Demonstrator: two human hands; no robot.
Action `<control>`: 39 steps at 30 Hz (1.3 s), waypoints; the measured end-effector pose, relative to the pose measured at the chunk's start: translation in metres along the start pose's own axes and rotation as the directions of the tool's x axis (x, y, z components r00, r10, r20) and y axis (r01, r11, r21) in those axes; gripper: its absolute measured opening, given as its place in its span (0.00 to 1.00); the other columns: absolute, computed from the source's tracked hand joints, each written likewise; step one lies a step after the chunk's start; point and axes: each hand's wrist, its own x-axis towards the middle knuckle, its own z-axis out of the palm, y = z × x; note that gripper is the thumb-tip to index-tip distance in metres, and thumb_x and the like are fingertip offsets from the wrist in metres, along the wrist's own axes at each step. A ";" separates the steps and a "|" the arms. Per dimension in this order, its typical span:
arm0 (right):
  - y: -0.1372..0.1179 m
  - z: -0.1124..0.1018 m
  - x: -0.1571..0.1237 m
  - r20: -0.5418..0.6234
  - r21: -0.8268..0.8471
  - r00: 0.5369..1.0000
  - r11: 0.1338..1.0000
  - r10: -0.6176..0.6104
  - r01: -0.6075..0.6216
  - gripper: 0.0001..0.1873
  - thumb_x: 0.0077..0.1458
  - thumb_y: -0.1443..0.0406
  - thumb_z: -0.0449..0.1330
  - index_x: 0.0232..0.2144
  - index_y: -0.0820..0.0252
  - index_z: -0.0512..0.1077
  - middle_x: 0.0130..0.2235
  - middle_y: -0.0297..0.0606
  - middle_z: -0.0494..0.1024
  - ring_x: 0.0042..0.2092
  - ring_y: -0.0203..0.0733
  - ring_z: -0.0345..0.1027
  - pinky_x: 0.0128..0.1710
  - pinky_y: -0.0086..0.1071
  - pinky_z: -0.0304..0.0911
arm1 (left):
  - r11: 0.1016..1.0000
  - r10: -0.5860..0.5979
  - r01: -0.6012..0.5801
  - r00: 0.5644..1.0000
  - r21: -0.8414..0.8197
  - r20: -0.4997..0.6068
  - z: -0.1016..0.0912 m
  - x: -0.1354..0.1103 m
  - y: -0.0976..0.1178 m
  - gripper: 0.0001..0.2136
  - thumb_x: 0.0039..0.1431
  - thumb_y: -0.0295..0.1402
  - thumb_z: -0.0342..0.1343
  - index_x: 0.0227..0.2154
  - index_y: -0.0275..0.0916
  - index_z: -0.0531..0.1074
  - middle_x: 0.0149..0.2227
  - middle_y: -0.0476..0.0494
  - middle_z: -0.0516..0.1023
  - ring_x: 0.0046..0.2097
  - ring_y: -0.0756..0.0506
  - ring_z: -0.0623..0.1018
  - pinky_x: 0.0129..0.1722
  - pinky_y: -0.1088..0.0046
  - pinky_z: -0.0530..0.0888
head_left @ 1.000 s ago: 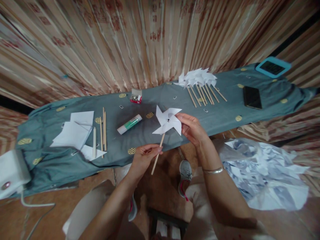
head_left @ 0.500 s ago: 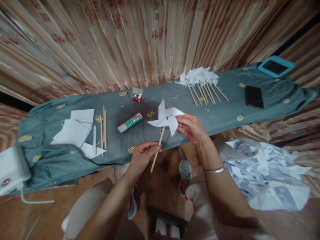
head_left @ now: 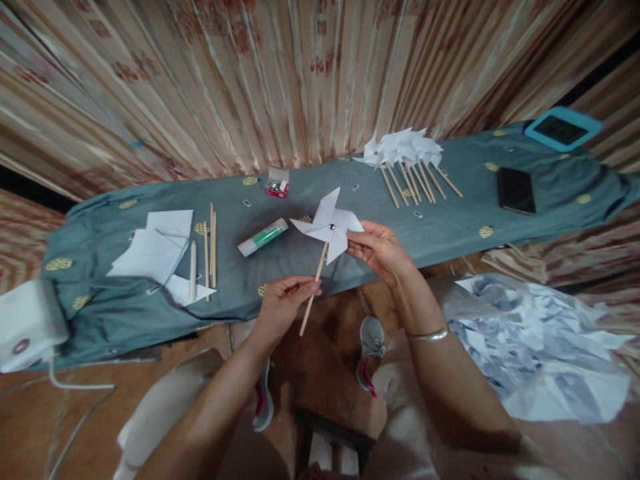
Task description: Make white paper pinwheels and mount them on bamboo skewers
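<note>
A white paper pinwheel (head_left: 327, 220) with a metal pin at its centre is held up over the near edge of the cloth-covered table (head_left: 360, 207). Its wooden stick (head_left: 314, 293) is pinched between the thumb and fingers of my left hand (head_left: 285, 303). My right hand (head_left: 381, 250) has its fingers closed at the right-hand blade of the pinwheel. Behind and left of the pinwheel lies a green and white glue stick (head_left: 263, 237). A small red and white box of pins (head_left: 277, 184) stands open farther back.
Several finished pinwheels (head_left: 405, 150) lie at the back right, near a black phone (head_left: 516, 190) and a blue-framed clock (head_left: 563, 128). On the left are paper sheets (head_left: 155, 253), a white pen-like tool (head_left: 193, 270) and loose sticks (head_left: 213, 247). A bag of paper scraps (head_left: 540, 347) sits at lower right.
The pinwheel's blades have turned about the pin, and my right hand has shifted slightly left with them. My left hand keeps its grip on the stick. The camera view has shifted a little.
</note>
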 end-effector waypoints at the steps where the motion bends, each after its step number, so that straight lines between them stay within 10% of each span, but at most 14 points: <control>1: 0.000 0.000 -0.001 0.005 -0.005 1.000 1.000 0.000 0.000 0.18 0.31 0.63 0.74 0.29 0.58 0.78 0.28 0.32 0.80 0.29 0.32 0.70 0.29 0.25 0.65 | 1.000 0.003 -0.003 1.000 -0.001 -0.003 0.000 0.000 0.000 0.16 0.32 0.43 0.72 0.24 0.37 0.80 0.24 0.45 0.81 0.29 0.47 0.79 0.31 0.75 0.73; 39: 0.008 0.008 -0.001 0.074 -0.108 0.997 0.994 -0.013 0.021 0.18 0.29 0.59 0.75 0.25 0.59 0.77 0.24 0.31 0.77 0.26 0.31 0.66 0.28 0.28 0.61 | 1.000 0.010 -0.010 1.000 -0.013 -0.004 0.000 0.002 -0.002 0.16 0.32 0.42 0.72 0.24 0.37 0.80 0.24 0.45 0.81 0.29 0.48 0.78 0.32 0.75 0.73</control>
